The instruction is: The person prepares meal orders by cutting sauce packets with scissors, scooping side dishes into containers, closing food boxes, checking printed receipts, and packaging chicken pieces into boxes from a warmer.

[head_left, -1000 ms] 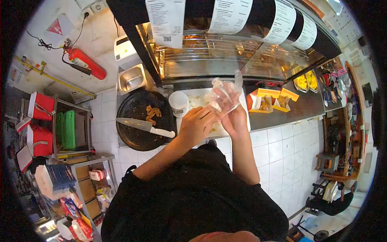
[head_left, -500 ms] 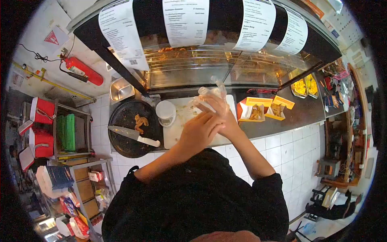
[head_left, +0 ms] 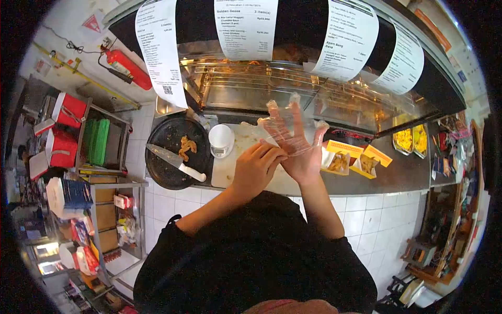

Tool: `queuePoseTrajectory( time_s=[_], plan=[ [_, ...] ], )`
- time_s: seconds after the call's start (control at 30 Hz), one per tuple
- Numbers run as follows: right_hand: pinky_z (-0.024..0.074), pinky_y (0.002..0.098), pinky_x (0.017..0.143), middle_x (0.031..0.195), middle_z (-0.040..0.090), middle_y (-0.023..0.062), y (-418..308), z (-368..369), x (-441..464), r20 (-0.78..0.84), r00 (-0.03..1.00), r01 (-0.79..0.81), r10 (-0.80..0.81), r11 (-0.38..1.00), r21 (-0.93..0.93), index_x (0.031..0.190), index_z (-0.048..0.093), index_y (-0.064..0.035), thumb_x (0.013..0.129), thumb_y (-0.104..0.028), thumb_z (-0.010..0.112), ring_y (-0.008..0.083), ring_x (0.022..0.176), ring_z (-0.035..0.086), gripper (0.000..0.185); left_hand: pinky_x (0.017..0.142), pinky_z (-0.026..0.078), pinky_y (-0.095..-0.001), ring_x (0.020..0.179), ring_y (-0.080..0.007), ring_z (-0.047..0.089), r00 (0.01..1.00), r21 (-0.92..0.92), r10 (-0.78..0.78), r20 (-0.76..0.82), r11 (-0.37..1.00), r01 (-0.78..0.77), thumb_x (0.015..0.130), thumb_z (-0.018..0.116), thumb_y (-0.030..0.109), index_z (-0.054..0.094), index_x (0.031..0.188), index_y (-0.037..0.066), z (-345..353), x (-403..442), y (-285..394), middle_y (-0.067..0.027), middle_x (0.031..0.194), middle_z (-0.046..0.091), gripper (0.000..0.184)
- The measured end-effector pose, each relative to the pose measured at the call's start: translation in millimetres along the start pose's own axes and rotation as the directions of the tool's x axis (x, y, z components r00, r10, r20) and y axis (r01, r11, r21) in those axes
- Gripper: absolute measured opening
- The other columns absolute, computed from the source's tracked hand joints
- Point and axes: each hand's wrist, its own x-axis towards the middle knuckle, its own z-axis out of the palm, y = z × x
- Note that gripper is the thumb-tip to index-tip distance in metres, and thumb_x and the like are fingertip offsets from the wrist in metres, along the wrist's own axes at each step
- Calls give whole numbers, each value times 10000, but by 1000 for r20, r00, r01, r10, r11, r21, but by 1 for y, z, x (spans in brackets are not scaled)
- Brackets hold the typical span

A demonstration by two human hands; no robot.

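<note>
My right hand (head_left: 299, 149) is raised with its fingers spread and the palm turned up. A clear plastic glove (head_left: 297, 140) covers its fingers and much of the palm. At the glove's edge, my left hand (head_left: 257, 166) has its fingers closed on the thin plastic. Beneath both hands lies a white cutting board (head_left: 224, 171). To the left stands a white kitchen scale (head_left: 220, 140). A round black pan (head_left: 166, 175) holds pieces of browned food (head_left: 186, 147) and a knife with a white handle (head_left: 192, 173).
Two open cardboard boxes of food (head_left: 339, 162) stand right of the board. Farther right are trays of yellow food (head_left: 403, 139). A glass display case (head_left: 235, 94) with paper slips (head_left: 243, 31) rises behind the counter. Shelving (head_left: 112, 209) stands at the left.
My right hand has opened, its fingers spreading inside the glove, and the palm has turned up. My left hand stays at the glove's edge. The camera view has shifted slightly.
</note>
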Motion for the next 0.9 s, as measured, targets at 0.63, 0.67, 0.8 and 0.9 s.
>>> queuePoseTrajectory(
  time_s=[0.63, 0.67, 0.8, 0.9],
  plan=[
    [315, 691, 1105, 1521, 495, 67, -15, -72, 31, -9, 999, 35, -34, 981, 189, 1502, 470, -251, 916, -811, 325, 336, 1380, 450, 824, 957, 501, -403, 1055, -288, 636, 990, -245, 35, 138, 970, 0, 825, 750, 79, 669, 1017, 91, 5, -17, -22, -86, 1012, 662, 209],
    [320, 681, 1108, 1520, 497, 65, -26, -74, 23, -25, 999, 27, -22, 981, 192, 1507, 462, -251, 953, -762, 329, 316, 1380, 453, 764, 1075, 416, -408, 1203, -314, 561, 995, -195, -101, -26, 976, 94, 798, 788, 88, 635, 1113, 78, -1, -9, -40, -125, 1166, 614, 351],
    [337, 626, 1129, 1547, 458, 92, -66, -58, -36, -362, 914, 209, -186, 977, 26, 1530, 424, -223, 1036, -566, 380, 301, 1387, 450, 603, 1206, 220, -426, 1494, -335, 241, 675, -487, -565, -474, 807, 333, 1008, 595, 434, 160, 1556, -38, -19, 45, -170, -245, 1598, 250, 844],
    [357, 584, 1132, 1560, 439, 101, -87, -59, -92, -479, 852, 219, -210, 975, -39, 1533, 415, -174, 1050, -513, 399, 299, 1397, 440, 591, 1201, 204, -428, 1435, -347, 299, 487, -428, -541, -686, 841, 331, 1002, 571, 518, 192, 1528, -50, -1, 78, -206, -250, 1548, 287, 863]
  ],
)
